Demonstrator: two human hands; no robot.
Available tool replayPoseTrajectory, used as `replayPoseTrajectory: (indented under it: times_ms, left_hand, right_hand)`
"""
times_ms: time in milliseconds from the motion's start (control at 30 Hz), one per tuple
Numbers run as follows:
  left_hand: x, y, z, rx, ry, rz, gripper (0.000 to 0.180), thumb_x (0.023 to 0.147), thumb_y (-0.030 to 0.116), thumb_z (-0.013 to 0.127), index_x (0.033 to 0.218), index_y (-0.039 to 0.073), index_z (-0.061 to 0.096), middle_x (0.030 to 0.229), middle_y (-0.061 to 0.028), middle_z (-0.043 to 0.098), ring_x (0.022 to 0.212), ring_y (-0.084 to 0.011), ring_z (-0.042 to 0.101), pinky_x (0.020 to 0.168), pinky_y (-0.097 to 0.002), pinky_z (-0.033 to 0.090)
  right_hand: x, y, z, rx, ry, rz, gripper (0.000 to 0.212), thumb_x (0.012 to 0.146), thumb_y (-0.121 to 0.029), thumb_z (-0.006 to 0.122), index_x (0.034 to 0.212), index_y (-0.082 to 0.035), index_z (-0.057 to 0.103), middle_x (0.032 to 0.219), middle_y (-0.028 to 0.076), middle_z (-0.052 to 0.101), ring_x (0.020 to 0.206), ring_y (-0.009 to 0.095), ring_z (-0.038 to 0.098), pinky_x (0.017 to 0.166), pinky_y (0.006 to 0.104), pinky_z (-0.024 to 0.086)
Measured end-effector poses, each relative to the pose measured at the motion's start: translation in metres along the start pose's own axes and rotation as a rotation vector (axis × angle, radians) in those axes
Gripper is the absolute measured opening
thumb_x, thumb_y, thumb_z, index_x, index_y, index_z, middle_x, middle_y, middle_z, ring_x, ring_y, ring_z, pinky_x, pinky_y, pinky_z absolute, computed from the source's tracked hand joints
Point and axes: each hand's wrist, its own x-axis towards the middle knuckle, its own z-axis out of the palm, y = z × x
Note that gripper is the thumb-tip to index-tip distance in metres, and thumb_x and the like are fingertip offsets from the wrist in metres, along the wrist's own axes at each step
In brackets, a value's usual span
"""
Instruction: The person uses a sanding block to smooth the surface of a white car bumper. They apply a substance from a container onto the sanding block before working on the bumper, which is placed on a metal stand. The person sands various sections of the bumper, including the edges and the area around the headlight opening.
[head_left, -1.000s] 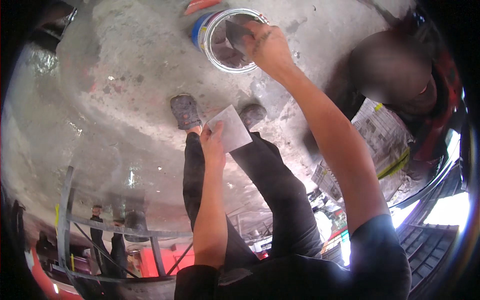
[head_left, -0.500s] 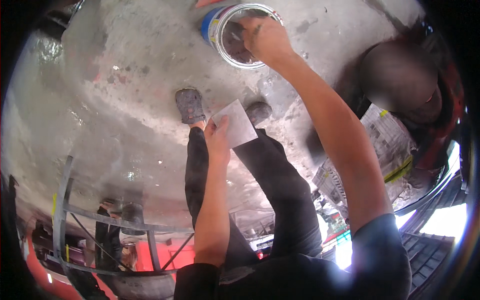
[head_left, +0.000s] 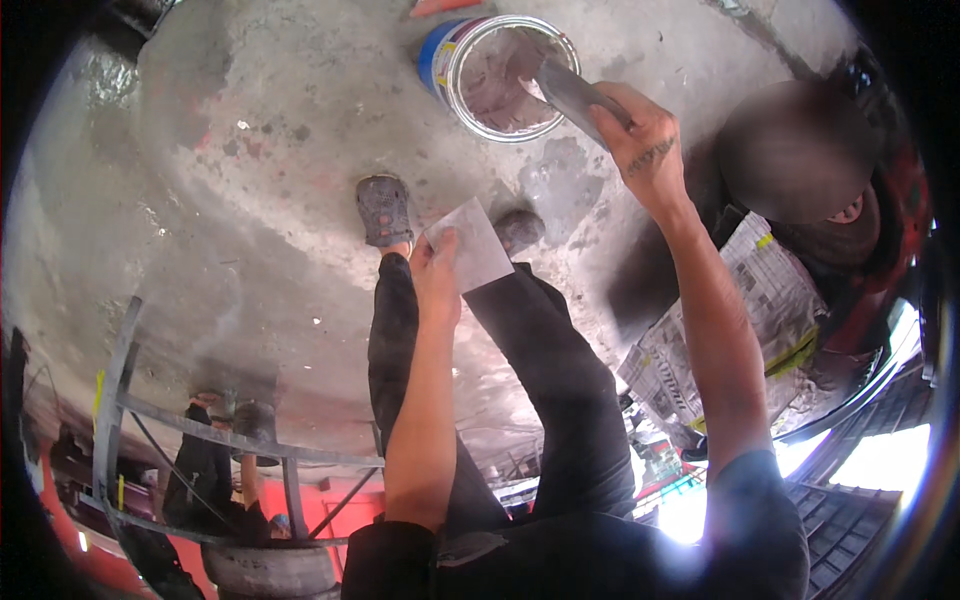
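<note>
In my right hand [head_left: 648, 145] is a dark, flat spreader [head_left: 580, 98], gripped at its near end and slanting down to the left. Its far tip reaches over the open can [head_left: 436, 62], where pale paste clings to it. The can has a blue outside and a silver rim, and pinkish-grey paste [head_left: 495, 85] coats its inside. My left hand [head_left: 437, 278] pinches a thin, square grey plate [head_left: 480, 248] by its left side, thumb on top. The plate is held above my knees and looks bare.
Newspaper sheets [head_left: 735, 300] hang at the right, beside a blurred dark round shape [head_left: 800, 150]. A grey metal frame [head_left: 290, 450] stands at lower left, with a person's dark-clothed legs [head_left: 195, 475] beyond it. A red piece [head_left: 440, 6] lies past the can on the stained concrete floor.
My right hand has come up out of the can and moved right, bringing the spreader into sight. My left hand and the plate have barely moved.
</note>
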Motion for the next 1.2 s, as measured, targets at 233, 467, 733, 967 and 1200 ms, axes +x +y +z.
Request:
replayPoseTrajectory:
  times_ms: [233,467,733,967,1200]
  left_hand:
    - [0.004,-0.009,-0.003,0.033,-0.012,0.009,0.029,0.101,0.014,0.068,0.128,0.001,0.066,0.121,-0.0067,0.070,0.108,-0.0160,0.066,0.094,-0.0321,0.052]
    - [0.003,-0.012,-0.005,0.049,-0.019,0.016,0.029,0.102,0.014,0.067,0.129,0.001,0.066,0.119,-0.0043,0.072,0.106,-0.0136,0.067,0.094,-0.0301,0.052]
    - [0.004,-0.012,-0.015,0.034,-0.050,0.048,0.035,0.098,0.015,0.072,0.129,-0.001,0.066,0.123,-0.0075,0.069,0.112,-0.0181,0.065,0.099,-0.0343,0.049]
    - [0.001,-0.007,-0.010,0.012,-0.036,0.080,0.030,0.101,0.016,0.071,0.127,0.002,0.067,0.117,-0.0021,0.071,0.104,-0.0116,0.065,0.093,-0.0287,0.049]
    - [0.004,-0.007,-0.013,0.070,-0.021,0.026,0.028,0.101,0.016,0.070,0.126,0.002,0.068,0.118,-0.0022,0.071,0.103,-0.0110,0.064,0.091,-0.0283,0.049]
  right_hand:
    - [-0.007,0.003,0.011,-0.031,0.095,-0.227,0.021,0.091,-0.004,0.067,0.111,-0.003,0.073,0.097,0.013,0.074,0.082,0.031,0.071,0.072,0.0396,0.057]
    - [0.012,0.005,0.048,-0.280,0.049,-0.468,0.027,0.090,-0.004,0.068,0.116,-0.008,0.074,0.098,0.011,0.073,0.094,0.032,0.070,0.077,0.0414,0.058]
    - [0.070,0.009,0.100,-0.503,-0.267,-0.327,0.027,0.089,-0.008,0.064,0.115,-0.010,0.072,0.099,0.010,0.072,0.095,0.035,0.069,0.083,0.0446,0.058]
    - [0.032,-0.005,0.038,-0.357,-0.029,-0.440,0.027,0.088,-0.008,0.067,0.113,-0.013,0.074,0.102,0.007,0.074,0.095,0.031,0.072,0.082,0.0442,0.060]
    - [0.031,0.001,0.061,-0.335,0.001,-0.330,0.031,0.088,-0.001,0.065,0.117,-0.010,0.070,0.100,0.015,0.071,0.097,0.038,0.069,0.085,0.0455,0.057]
